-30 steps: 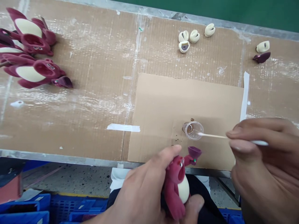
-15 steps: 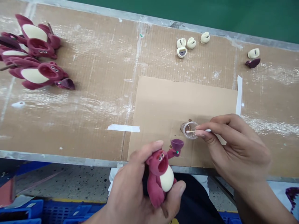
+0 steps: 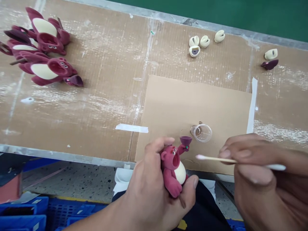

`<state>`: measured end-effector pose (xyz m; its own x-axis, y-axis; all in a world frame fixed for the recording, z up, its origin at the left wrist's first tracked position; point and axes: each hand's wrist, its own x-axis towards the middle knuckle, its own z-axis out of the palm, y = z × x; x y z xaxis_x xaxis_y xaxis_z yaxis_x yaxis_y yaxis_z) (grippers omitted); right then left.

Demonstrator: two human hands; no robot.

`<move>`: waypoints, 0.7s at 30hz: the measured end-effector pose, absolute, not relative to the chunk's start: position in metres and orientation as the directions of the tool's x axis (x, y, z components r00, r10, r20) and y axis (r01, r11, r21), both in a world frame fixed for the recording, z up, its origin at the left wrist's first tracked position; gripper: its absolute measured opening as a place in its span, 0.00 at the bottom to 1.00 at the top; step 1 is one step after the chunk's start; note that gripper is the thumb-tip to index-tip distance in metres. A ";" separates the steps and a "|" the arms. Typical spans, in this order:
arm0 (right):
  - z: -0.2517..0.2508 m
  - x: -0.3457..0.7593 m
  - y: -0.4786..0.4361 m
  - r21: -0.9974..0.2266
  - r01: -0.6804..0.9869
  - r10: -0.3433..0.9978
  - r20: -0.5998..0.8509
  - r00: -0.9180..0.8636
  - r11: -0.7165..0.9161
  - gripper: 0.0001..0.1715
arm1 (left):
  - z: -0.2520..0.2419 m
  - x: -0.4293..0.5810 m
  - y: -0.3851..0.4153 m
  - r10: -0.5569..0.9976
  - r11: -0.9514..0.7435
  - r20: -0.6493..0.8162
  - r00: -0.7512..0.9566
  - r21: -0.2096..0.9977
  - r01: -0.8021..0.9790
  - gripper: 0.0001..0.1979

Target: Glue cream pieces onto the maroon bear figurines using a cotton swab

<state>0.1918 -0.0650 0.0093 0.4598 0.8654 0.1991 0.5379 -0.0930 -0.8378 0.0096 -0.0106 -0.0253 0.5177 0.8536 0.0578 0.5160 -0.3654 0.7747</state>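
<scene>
Gripping pink bear fig. point(image 3: 173, 170) in L hand point(image 3: 154, 181), w/ fingers point(image 3: 154, 147) snug behind its head & thumb point(image 3: 191, 191) by its base, at near edge of worktop point(image 3: 108, 109); pinching cotton swab point(image 3: 214, 158) btwn thumb & fingers of R hand point(image 3: 260, 170), w/ pinkish tip turned towards bear, not touching; have clear plastic cup point(image 3: 203, 132) on cardboard sheet point(image 3: 180, 102) just beyond; have more bears point(image 3: 44, 71) lying far L; also cream pieces point(image 3: 204, 42) near far edge.
</scene>
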 end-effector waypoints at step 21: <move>0.014 0.198 -0.042 -0.807 0.571 0.988 0.090 -0.129 0.148 0.07 | -0.031 0.007 -0.025 0.886 -0.251 -0.033 0.463 0.805 0.538 0.39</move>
<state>0.1982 -0.0417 0.0143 -0.1291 0.9876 0.0897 0.5715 0.1480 -0.8072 0.0067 -0.0250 -0.0311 0.4626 0.8859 -0.0332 0.5375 -0.2506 0.8052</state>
